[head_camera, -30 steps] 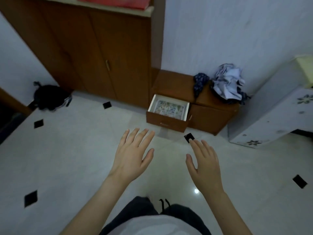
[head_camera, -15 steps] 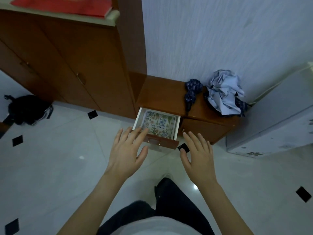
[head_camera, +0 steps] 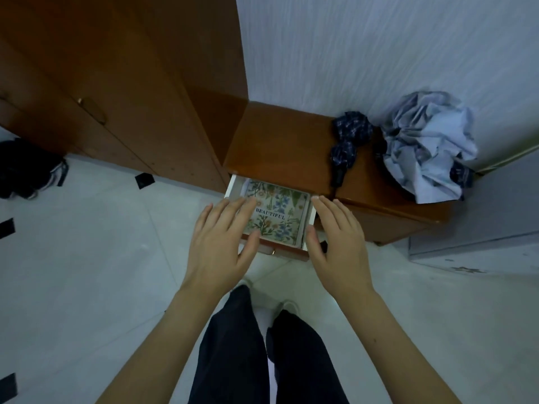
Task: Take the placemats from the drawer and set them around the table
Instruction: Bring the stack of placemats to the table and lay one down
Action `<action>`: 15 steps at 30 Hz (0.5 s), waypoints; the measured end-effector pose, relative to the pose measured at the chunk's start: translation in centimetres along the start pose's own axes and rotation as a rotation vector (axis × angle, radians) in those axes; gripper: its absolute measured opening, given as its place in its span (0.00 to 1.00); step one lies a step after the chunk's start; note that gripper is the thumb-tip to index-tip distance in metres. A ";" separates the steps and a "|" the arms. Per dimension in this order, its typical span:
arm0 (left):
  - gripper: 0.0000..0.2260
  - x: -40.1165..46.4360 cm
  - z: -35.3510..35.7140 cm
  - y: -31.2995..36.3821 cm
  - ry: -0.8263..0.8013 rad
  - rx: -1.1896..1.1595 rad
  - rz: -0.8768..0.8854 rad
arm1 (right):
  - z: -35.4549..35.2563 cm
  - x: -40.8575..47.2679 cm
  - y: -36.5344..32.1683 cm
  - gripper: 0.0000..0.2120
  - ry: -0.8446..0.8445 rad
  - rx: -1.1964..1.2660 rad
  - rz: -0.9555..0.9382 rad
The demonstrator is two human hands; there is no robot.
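One readable word: "BEAUTIFUL"

I read it in dark capitals across the middle of the floral placemat [head_camera: 277, 212], which lies in the open drawer [head_camera: 232, 186] between my left hand [head_camera: 223, 240] and right hand [head_camera: 335, 243]; no other text is legible.

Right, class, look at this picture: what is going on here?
A person stands over an open wooden drawer in a low brown cabinet. Both hands reach toward the floral placemat printed BEAUTIFUL lying inside. The left hand is spread over the drawer's left edge, the right hand over its right edge. Neither grips anything; the placemat is not yet lifted.
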State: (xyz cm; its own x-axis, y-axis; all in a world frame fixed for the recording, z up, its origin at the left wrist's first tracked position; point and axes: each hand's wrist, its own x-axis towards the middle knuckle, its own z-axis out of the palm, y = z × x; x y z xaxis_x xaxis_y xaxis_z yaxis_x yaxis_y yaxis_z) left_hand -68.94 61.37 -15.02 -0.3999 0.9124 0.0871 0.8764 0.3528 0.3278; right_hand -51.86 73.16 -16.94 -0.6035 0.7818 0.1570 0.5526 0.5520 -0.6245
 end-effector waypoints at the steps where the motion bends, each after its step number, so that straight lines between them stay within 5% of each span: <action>1: 0.22 0.7 1.6 -0.7 -0.001 -0.012 0.006 | 1.5 0.6 0.7 0.22 0.000 0.009 0.004; 15: 0.21 6.7 28.1 -16.1 -0.033 -0.167 0.028 | 27.1 4.7 14.8 0.19 -0.095 0.084 0.108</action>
State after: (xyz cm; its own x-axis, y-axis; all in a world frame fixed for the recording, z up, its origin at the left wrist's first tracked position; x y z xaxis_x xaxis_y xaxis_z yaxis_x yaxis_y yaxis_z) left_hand -78.16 67.59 -46.20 -0.3645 0.9287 0.0685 0.8293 0.2903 0.4774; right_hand -62.09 77.22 -46.18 -0.5972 0.8020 0.0149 0.5696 0.4371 -0.6961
